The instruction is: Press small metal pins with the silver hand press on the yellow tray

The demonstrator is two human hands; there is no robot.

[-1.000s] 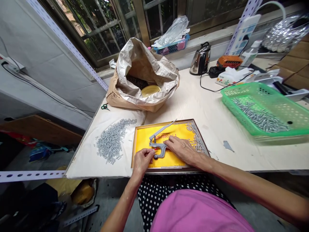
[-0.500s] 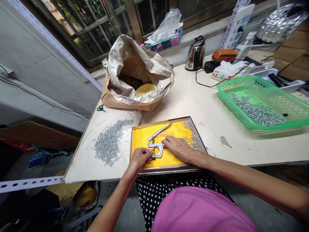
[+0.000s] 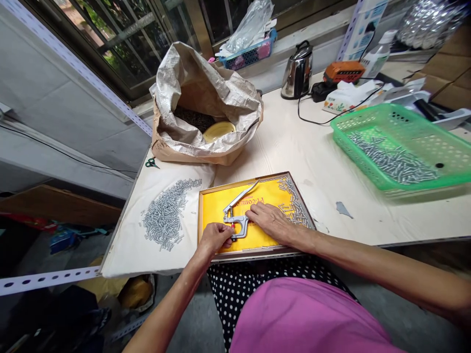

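Observation:
A metal hand press [image 3: 240,220] lies on a yellow printed board inside a wooden-framed tray [image 3: 243,183], its long handle pointing up and right. My left hand [image 3: 216,239] grips the press near its jaw, where a small red part shows, and my fingers hide the jaw's tip. My right hand [image 3: 268,221] lies on the board with its fingertips against the press's curved frame. Several small metal studs [image 3: 296,203] lie along the tray's right side.
Left of the tray, a white cloth [image 3: 125,250] holds a pile of metal studs [image 3: 165,214]. Behind stand a paper sack [image 3: 206,88] with dark parts inside, green scissors [image 3: 152,163], and a kettle [image 3: 297,71]. A green basket [image 3: 368,125] of studs sits right.
The view has shifted slightly, so the table sits higher and further left in the frame. Both hands remain on the press, which lies in about the same place on the tray.

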